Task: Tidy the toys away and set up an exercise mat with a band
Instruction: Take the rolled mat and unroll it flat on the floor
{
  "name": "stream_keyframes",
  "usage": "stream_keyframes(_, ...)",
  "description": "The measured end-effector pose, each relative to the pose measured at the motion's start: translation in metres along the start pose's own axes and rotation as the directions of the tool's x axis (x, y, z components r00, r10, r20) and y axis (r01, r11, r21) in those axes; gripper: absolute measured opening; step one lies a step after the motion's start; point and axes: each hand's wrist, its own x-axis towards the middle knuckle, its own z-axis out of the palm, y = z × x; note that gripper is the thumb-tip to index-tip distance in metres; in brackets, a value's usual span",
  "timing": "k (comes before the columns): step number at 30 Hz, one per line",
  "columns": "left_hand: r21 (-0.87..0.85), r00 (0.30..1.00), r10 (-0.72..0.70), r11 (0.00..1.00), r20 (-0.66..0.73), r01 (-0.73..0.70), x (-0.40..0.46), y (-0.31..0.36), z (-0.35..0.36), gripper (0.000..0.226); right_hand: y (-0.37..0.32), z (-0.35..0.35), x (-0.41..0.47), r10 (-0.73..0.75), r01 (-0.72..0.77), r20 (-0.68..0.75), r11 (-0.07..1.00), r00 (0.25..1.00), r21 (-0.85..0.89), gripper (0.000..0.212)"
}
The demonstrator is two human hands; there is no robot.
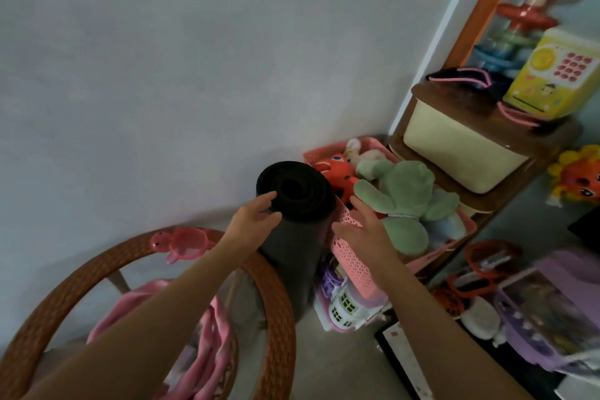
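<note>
Black foam exercise mat (297, 224), rolled into a cylinder, stood upright on the floor against the grey wall, between a brown wicker chair (272, 295) and a pink perforated plastic basket (354, 256). Left hand (251, 219) rested against the left side of the roll near its top rim, fingers spread and touching the foam but not yet clenched. Right hand (360, 224) hovered just beside the roll on its right, fingers released, over the basket edge, grasping nothing. Judged stage: toys appeared largely gathered; mat retrieval just starting; unrolling and band placement still outstanding. No exercise band identified with certainty; pink cords (516, 115) lay on the brown and cream storage box (461, 153), identity unclear. Count, as visible: one rolled mat; one pink basket holding one green plush toy (406, 201), one orange-red plastic toy (337, 172) and one pale plush figure (355, 149), partly hidden; one storage box; one yellow toy telephone bank (552, 75) on top of the box; one stacked-ring toy (526, 16) behind it; one white and green toy house (344, 305) on the floor below the basket; one pink turtle-shaped scoop (181, 242) by the chair rim. Further toys at the right edge too blurred to count.
</note>
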Motion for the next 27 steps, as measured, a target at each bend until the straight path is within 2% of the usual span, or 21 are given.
stream_keyframes(4, 0.002, 0.997, -0.04, 0.999, -0.066, 0.04, 0.014, -0.005, 0.002, 0.048, 0.014, 0.017, 0.041, -0.026, 0.072, 0.206, 0.973, 0.978, -0.219, 0.072)
stream_keyframes(6, 0.004, 0.991, -0.057, 0.998, -0.124, 0.057, 0.02, -0.009, 0.0, 0.048, 0.017, 0.026, 0.065, -0.063, 0.171, 0.307, 0.924, 0.95, -0.341, 0.074)
stream_keyframes(8, 0.02, 0.977, -0.09, 0.995, -0.193, 0.096, 0.023, -0.014, -0.001, 0.048, 0.021, 0.034, 0.088, -0.075, 0.277, 0.397, 0.831, 0.915, -0.483, 0.079)
stream_keyframes(10, 0.001, 0.959, -0.122, 0.992, -0.257, 0.127, 0.02, -0.017, 0.004, 0.048, 0.024, 0.04, 0.107, -0.031, 0.377, 0.48, 0.664, 0.877, -0.646, 0.089)
stream_keyframes(12, -0.024, 0.932, -0.146, 0.989, -0.333, 0.147, 0.018, -0.019, 0.013, 0.048, 0.029, 0.042, 0.123, 0.04, 0.477, 0.562, 0.482, 0.826, -0.735, 0.103)
stream_keyframes(15, -0.029, 0.9, -0.18, 0.983, -0.398, 0.183, 0.015, -0.018, 0.026, 0.049, 0.038, 0.04, 0.146, 0.081, 0.649, 0.674, 0.207, 0.735, -0.732, 0.119)
stream_keyframes(18, -0.052, 0.871, -0.206, 0.978, -0.446, 0.204, 0.011, -0.014, 0.045, 0.049, 0.046, 0.032, 0.173, 0.083, 0.772, 0.768, -0.028, 0.635, -0.635, 0.123)
stream_keyframes(20, -0.038, 0.858, -0.212, 0.975, -0.467, 0.22, 0.007, -0.014, 0.058, 0.049, 0.048, 0.033, 0.186, 0.096, 0.81, 0.804, -0.072, 0.586, -0.582, 0.125)
stream_keyframes(22, -0.016, 0.852, -0.223, 0.97, -0.474, 0.244, 0.004, -0.014, 0.068, 0.048, 0.05, 0.036, 0.192, 0.104, 0.827, 0.821, -0.041, 0.561, -0.56, 0.121)
stream_keyframes(25, -0.013, 0.847, -0.238, 0.964, -0.476, 0.264, 0.004, -0.013, 0.079, 0.046, 0.056, 0.041, 0.192, 0.027, 0.83, 0.83, 0.016, 0.556, -0.557, 0.095)
stream_keyframes(27, -0.02, 0.846, -0.245, 0.963, -0.474, 0.268, 0.006, -0.012, 0.084, 0.046, 0.061, 0.041, 0.187, -0.035, 0.831, 0.83, 0.018, 0.557, -0.556, 0.084)
